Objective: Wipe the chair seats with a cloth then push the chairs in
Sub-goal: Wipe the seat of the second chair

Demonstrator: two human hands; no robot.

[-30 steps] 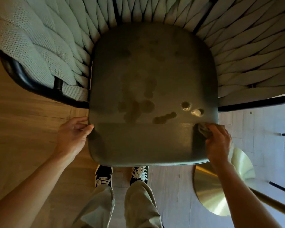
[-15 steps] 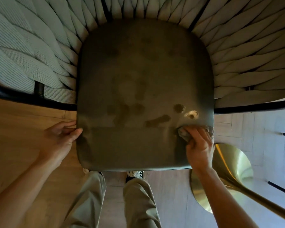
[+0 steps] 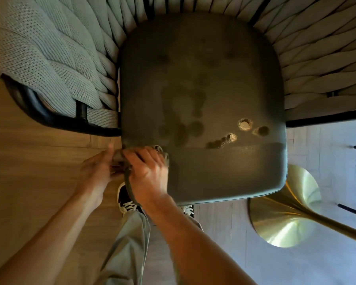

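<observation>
seat [image 3: 203,83] front edge toward person | hands – right [image 3: 150,175] and left [image 3: 97,171] – gripping cloth [image 3: 119,159]

No text, label, brand, number or sign can be read anywhere in the frame. The white markings on the dark shoe [image 3: 127,204], at lower centre of the frame, are too blurred to tell whether they are lettering.

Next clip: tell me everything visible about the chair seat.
The chair seat is a dark grey-green leather-like cushion with rounded corners, lying flat inside a woven backrest. Dark blotches and a few shiny spots mark its middle. The right hand presses a cloth on its front left corner beside the left hand.
</observation>
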